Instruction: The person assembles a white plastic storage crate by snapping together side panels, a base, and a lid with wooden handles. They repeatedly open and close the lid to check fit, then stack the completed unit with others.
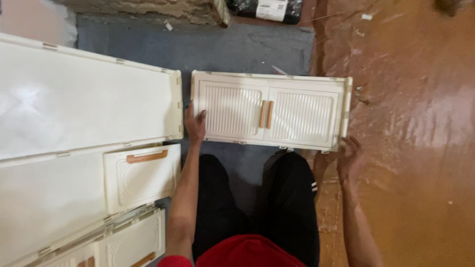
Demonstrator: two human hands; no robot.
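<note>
2 hands grip cream door panel (271, 110): left hand (195, 123) & right hand (350, 154) at opp. ends, on grey mat (222, 49).

Orange floor (420, 148) with grey mat (222, 49) across the middle; cream door panel (271, 111) on the mat, larger white panels (74, 109) at left edge.

Bare grey mat (232, 47) is seen beyond the door panel (269, 111), and open brown floor (415, 123) to its right. On the left, the passage is blocked by large white panels (84, 104), with only a narrow gap left.
</note>
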